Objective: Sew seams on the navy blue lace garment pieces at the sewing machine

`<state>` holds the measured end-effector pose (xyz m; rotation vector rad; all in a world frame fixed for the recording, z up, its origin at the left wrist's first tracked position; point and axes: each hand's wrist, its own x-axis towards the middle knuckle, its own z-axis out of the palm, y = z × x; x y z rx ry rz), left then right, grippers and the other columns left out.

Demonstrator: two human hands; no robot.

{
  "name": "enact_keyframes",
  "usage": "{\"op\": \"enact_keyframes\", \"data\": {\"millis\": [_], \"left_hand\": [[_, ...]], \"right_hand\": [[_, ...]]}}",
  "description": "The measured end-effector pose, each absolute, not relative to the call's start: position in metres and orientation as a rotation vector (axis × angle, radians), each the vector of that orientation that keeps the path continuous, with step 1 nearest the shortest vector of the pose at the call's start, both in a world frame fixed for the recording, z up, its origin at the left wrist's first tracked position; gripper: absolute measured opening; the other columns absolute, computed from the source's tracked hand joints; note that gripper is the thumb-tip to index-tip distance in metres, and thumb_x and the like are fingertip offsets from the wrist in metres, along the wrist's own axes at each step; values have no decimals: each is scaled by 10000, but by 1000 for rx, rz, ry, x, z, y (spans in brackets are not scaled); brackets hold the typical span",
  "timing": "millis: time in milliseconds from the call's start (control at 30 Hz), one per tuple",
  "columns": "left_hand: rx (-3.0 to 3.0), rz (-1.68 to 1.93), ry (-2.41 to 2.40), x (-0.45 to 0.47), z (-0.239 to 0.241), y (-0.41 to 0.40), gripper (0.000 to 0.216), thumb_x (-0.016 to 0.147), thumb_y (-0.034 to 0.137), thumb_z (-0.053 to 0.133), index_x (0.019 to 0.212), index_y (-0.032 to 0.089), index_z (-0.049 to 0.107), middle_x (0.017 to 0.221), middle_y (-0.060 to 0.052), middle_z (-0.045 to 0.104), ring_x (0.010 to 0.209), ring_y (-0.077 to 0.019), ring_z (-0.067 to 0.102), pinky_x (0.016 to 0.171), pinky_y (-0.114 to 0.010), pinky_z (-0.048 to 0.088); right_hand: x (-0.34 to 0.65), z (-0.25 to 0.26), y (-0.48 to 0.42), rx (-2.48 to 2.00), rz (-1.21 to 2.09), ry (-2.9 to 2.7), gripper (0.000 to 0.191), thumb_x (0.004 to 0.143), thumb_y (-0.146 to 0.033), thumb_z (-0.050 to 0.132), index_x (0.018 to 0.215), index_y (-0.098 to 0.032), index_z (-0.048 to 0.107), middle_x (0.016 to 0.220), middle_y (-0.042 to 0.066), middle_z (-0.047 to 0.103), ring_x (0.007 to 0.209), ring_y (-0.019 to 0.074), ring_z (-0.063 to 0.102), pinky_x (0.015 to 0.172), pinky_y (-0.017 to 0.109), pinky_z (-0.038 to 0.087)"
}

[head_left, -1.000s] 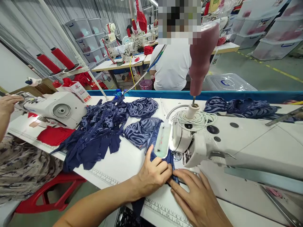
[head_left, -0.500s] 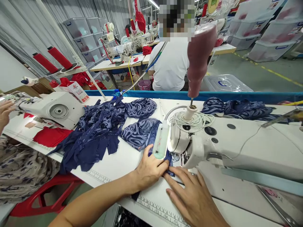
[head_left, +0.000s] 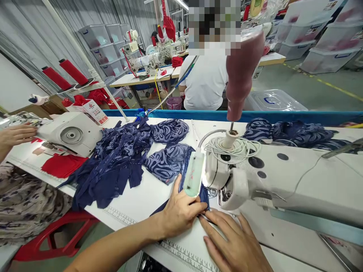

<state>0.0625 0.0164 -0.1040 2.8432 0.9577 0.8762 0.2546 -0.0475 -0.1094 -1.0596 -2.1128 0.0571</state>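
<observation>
A navy patterned bra [head_left: 166, 164] lies on the white sewing table, its near part running under the sewing machine [head_left: 238, 189] head. My left hand [head_left: 181, 211] is closed on the navy fabric just before the needle area, with one finger stretched along the cup's edge. My right hand [head_left: 234, 240] lies flat with fingers extended, its fingertips touching the fabric's near edge beside my left fingers. A pale green translucent guard [head_left: 193, 175] hides some of the cloth near the needle. Dark fabric also shows beneath my left wrist.
Navy fabric pieces [head_left: 117, 162] are heaped to the left. More bra cups [head_left: 300, 132] lie behind the machine. A co-worker's hand [head_left: 19, 134] is at another sewing machine [head_left: 70, 132] on the left. A pink-wrapped rod [head_left: 242, 75] rises above my machine. Another person [head_left: 204, 77] sits ahead.
Both my hands have shifted slightly toward me and remain at the fabric. Dark cloth now shows by my left wrist. The co-worker's hand has moved right. The view has shifted a little.
</observation>
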Motion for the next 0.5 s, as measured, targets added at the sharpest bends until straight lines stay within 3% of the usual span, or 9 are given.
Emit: {"op": "enact_keyframes", "data": {"millis": [167,267,400,500], "left_hand": [[2939,702,995,62,-103,25,248,852,112,500,1024,210,650,839,-38,607,858,-196,571,1021,-599,398],[3018,710,1011,68,-97,27,213,870,94,459,947,167,645,814,-45,607,826,-196,566,1009,-629,399],[3011,833,1063,74,-96,20,225,880,59,415,875,140,625,740,-28,591,709,-167,528,985,-640,415],[2836,764,1163,71,-99,15,222,894,99,439,937,176,643,777,-38,601,786,-181,555,986,-574,435]], "right_hand": [[262,-110,-46,-1162,49,-2243,353,1061,-318,355,1222,-218,652,1205,61,653,1023,229,608,1034,442,286],[265,-110,-44,-1130,-45,-2354,354,1051,-313,376,1250,-191,642,1277,84,618,1020,251,603,975,437,311],[263,-106,-44,-1126,-20,-2276,374,1057,-273,347,1193,-147,671,1245,103,632,1015,256,597,1030,462,298],[261,-101,-43,-1075,-16,-2269,346,1040,-262,393,1197,-130,672,1232,103,636,1003,243,597,1092,455,258]]}}
